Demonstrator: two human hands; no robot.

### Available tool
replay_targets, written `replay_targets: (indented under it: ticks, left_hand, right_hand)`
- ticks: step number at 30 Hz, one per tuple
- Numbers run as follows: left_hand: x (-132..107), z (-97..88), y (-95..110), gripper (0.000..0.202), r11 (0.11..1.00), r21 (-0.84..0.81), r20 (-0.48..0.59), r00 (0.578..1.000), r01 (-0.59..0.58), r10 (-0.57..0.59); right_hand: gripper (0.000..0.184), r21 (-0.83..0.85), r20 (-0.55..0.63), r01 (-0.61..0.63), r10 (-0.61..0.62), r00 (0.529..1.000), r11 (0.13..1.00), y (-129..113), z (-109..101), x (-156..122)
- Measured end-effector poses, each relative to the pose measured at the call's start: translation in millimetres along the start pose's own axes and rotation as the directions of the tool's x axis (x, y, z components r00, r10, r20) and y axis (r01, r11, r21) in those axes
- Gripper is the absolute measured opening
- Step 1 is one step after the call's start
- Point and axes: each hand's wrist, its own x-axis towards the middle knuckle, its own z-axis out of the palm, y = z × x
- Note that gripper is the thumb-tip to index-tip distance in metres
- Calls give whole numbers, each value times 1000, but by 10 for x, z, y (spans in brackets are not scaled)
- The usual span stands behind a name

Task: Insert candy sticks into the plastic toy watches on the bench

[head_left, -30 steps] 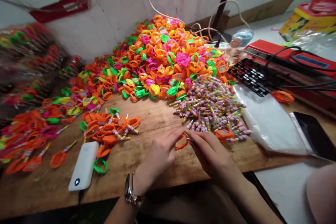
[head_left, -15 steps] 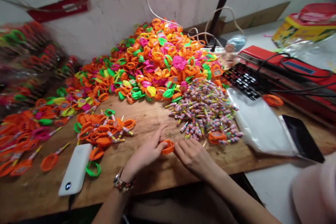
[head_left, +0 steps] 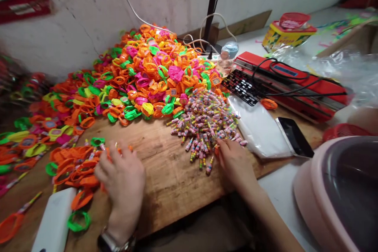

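My left hand (head_left: 122,183), wearing a wristwatch, is over a small heap of orange toy watches (head_left: 63,169), several with thin pencil-like sticks through them. Its fingers are spread and a little blurred; I see nothing held in them. My right hand (head_left: 236,161) is at the near right edge of a pile of short patterned pencil-like sticks (head_left: 203,122). Its thumb and fingers close on an orange toy watch (head_left: 217,151), mostly hidden behind them. Behind both hands rises a large mound of orange, green, pink and yellow toy watches (head_left: 147,75).
A white power bank (head_left: 54,220) and a green toy watch (head_left: 78,221) lie at the near left. On the right are clear plastic bags (head_left: 260,130), a phone (head_left: 295,136), a red sealing machine (head_left: 295,82) with black cable and a pink bin (head_left: 313,193).
The view has swung right. My hands, together at an orange toy watch before, are now apart: the left over the small heap, the right at the stick pile's edge.
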Motion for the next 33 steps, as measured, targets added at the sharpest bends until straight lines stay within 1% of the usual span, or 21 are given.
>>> replay_targets:
  ticks: [2, 3, 5, 6, 7, 9, 11, 13, 15, 18, 20, 23, 25, 26, 27, 28, 29, 30, 31, 32, 33]
  left_hand:
    - [115, 162, 307, 42, 978, -138, -3, 988, -154, 155]
    - [190, 251, 467, 40, 949, -226, 8, 974, -219, 226]
    - [383, 421, 757, 42, 879, -379, 11, 948, -289, 317]
    - [500, 496, 876, 45, 856, -426, 1, 946, -293, 325]
    - [626, 562, 972, 49, 848, -452, -4, 952, -275, 307]
    - [875, 662, 1088, 51, 857, -469, 14, 969, -213, 248]
    - [1064, 721, 1114, 44, 860, -479, 48, 973, -177, 227]
    - [1144, 751, 1073, 34, 849, -495, 54, 968, -186, 244]
    - [1108, 774, 994, 29, 838, -506, 48, 963, -205, 265]
    - [924, 843, 860, 28, 829, -512, 63, 953, -225, 297]
    - [795, 910, 788, 31, 824, -520, 73, 949, -226, 307]
    - [660, 965, 727, 29, 811, -545, 72, 951, -215, 300]
    - [586, 923, 718, 27, 803, -562, 50, 961, -198, 272]
    - [541, 873, 724, 26, 788, -589, 22, 971, -178, 236]
    - [489, 807, 738, 25, 756, -637, -13, 982, -153, 188]
    - [428, 729, 759, 23, 694, -709, -42, 989, -128, 140]
    - [361, 645, 786, 22, 588, -803, -46, 993, -100, 106]
    - [290, 561, 817, 21, 438, -897, -13, 995, -56, 102]
    - [220, 482, 851, 22, 263, -965, 56, 989, 17, 140]
    - [154, 411, 885, 24, 98, -987, 144, 966, 126, 213]
    - [94, 351, 916, 27, -35, -966, 235, 927, 256, 293]
  right_hand:
    - [21, -21, 46, 8, -7, 999, 1000, 111, 23, -53]
    - [20, -23, 63, 17, -15, 998, 1000, 147, 45, -85]
    - [22, -14, 78, 28, -27, 997, 999, 194, 111, -149]
    - [25, 3, 73, 32, -32, 997, 999, 212, 152, -176]
    - [28, 34, 62, 36, -38, 997, 999, 228, 197, -198]
    - [37, 150, 5, 37, -38, 999, 988, 254, 282, -219]
    - [42, 291, -81, 39, -16, 997, 956, 281, 343, -212]
    - [42, 374, -154, 39, 21, 988, 927, 324, 367, -189]
    - [41, 379, -200, 26, 54, 978, 925, 395, 357, -173]
    - [42, 348, -257, -16, 112, 960, 937, 550, 303, -184]
    - [39, 325, -253, -26, 114, 961, 945, 650, 267, -205]
    - [28, 288, -160, 30, 17, 987, 957, 728, 236, -225]
    - [20, 251, -108, 62, -36, 994, 966, 725, 232, -226]
    - [19, 229, -95, 64, -43, 995, 971, 714, 235, -225]
    - [18, 205, -88, 57, -40, 995, 977, 699, 241, -224]
    - [19, 184, -85, 46, -31, 996, 982, 685, 250, -224]
    - [20, 166, -83, 34, -21, 996, 986, 672, 261, -226]
    - [21, 153, -82, 23, -10, 997, 988, 662, 274, -230]
    - [22, 147, -84, 13, -1, 996, 989, 655, 288, -236]
    - [23, 148, -88, 6, 7, 996, 989, 650, 300, -242]
    - [22, 157, -96, 2, 13, 995, 988, 647, 309, -248]
